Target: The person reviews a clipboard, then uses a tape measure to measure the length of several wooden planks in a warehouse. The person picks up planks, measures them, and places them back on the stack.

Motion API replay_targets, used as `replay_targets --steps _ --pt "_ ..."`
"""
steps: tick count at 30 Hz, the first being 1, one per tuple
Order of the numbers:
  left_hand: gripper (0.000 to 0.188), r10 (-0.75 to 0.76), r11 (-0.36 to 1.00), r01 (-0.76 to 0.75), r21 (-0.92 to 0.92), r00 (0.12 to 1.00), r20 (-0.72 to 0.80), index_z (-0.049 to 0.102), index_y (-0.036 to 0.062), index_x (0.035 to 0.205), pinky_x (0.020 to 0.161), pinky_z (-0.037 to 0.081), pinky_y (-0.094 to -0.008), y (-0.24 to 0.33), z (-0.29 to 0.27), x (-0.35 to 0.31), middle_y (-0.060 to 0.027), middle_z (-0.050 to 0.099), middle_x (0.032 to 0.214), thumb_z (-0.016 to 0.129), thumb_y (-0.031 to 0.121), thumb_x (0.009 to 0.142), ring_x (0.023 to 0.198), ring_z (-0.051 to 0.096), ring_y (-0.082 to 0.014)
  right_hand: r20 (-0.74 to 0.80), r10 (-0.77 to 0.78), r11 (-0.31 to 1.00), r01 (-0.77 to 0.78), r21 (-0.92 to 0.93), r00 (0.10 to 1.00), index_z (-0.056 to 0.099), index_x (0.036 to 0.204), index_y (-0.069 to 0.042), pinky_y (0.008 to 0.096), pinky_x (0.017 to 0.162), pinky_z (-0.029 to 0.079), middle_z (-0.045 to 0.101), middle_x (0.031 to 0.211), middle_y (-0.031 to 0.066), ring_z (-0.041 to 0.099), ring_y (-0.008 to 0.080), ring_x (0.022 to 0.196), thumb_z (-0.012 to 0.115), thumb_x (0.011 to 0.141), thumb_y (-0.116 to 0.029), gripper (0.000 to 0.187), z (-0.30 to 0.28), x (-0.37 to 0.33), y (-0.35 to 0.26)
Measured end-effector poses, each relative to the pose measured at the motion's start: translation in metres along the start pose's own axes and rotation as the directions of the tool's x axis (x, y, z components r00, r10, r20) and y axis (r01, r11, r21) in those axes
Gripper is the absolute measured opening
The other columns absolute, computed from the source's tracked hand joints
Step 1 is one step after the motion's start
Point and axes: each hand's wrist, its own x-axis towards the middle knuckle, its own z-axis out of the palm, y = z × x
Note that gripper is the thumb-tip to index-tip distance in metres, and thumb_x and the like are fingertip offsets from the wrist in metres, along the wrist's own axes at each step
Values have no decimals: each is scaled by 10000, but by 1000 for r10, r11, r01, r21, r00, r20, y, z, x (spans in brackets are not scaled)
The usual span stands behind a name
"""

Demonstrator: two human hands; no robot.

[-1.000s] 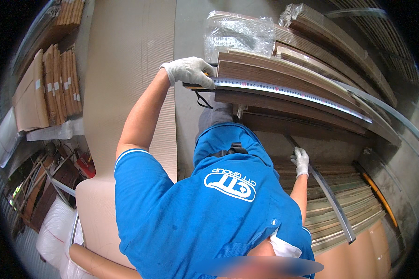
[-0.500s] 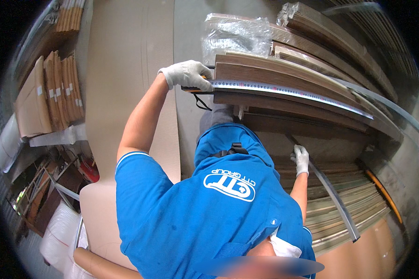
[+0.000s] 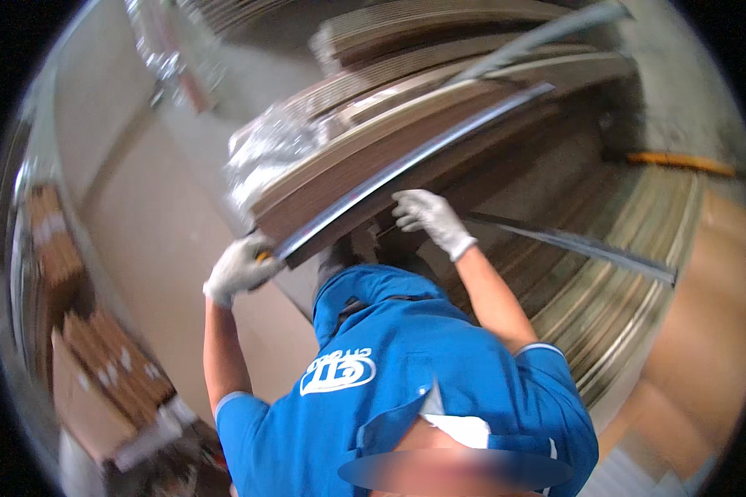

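Note:
My gloved left hand (image 3: 239, 269) is closed around a tape measure whose case is mostly hidden behind the fingers; a bit of yellow shows. From it the extended blade (image 3: 398, 170) lies along the top of a stack of dark brown boards (image 3: 323, 186), reaching toward their far right end. Close to the front edge of that stack, my gloved right hand (image 3: 431, 219) has its fingers apart and holds nothing that I can see. A grey metal bar (image 3: 588, 247) lies to the right of this hand, apart from it.
Clear plastic wrap (image 3: 278, 149) covers the left end of more boards (image 3: 439, 29) behind the stack. Greenish long strips (image 3: 622, 273) lie at right, near an orange bar (image 3: 680, 162). Cardboard bundles (image 3: 108, 381) stand at lower left beside a brown sheet (image 3: 133, 182).
My right hand has left the metal bar and moved left toward the brown boards. The view has turned, so the stack and tape now slant. My left hand keeps the tape measure.

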Motion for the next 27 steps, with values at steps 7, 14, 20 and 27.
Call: replay_targets --steps 7,14,20,27 --pt "373 -99 992 105 -65 991 95 699 7 931 700 511 -356 25 17 -5 -125 644 802 745 326 744 748 644 -229 -213 11 922 72 379 977 621 1148 -90 212 523 538 662 965 31 646 85 645 637 953 -330 309 4 36 -8" --pt "430 -133 987 142 -78 985 106 700 6 1005 760 515 -349 30 33 0 -138 657 894 721 353 753 838 655 -238 -324 69 895 85 438 944 634 993 -113 211 451 495 651 763 3 617 93 546 698 913 -260 179 -4 47 1" --pt "423 -67 997 68 -32 997 39 706 12 970 737 521 -351 28 37 2 -131 668 833 747 361 736 756 655 -245 -344 22 886 141 441 939 626 982 -102 232 451 498 649 770 8 626 116 553 671 927 -220 138 -5 48 6" --pt "220 -209 972 216 -89 974 86 667 60 863 481 464 -296 -19 15 -7 -32 599 679 726 258 789 556 565 -104 -280 -64 926 162 341 958 641 980 -65 289 566 527 691 814 89 639 156 618 642 910 -237 186 -13 61 12"
